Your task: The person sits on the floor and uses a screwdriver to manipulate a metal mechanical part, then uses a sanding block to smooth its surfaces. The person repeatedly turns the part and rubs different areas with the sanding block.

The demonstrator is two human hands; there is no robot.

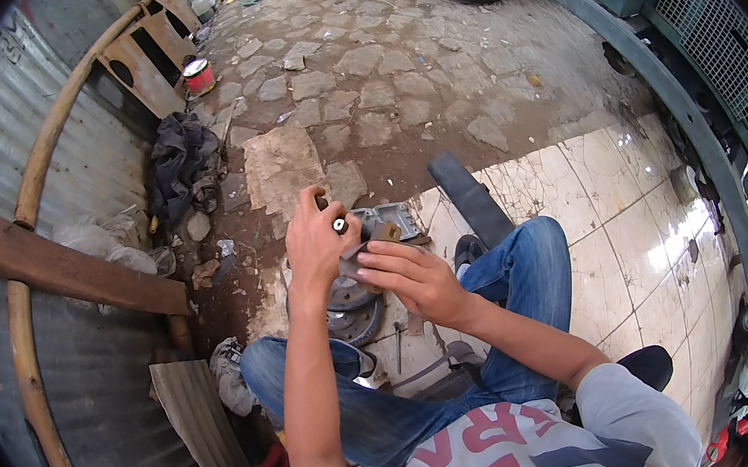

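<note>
My left hand [312, 240] is wrapped round a dark rod-like tool [323, 203] with a pale round end showing between the fingers. Its kind is hidden by the hand. With straight fingers pressed together, my right hand [411, 277] grips a small grey piece with a brownish edge [384, 232], close against the left hand. Its full shape cannot be made out. Below both hands lies a round, dark metal part like a brake drum [353, 321], partly covered. Beside it on the tiles rests a thin metal rod [398, 345].
An open grey case [401, 216] lies just beyond my hands. A long dark bar [470, 199] rests on the tiles. Corrugated metal sheeting [84, 359] and a wooden beam [64, 261] flank the left. A green vehicle's bumper [675, 107] borders the right.
</note>
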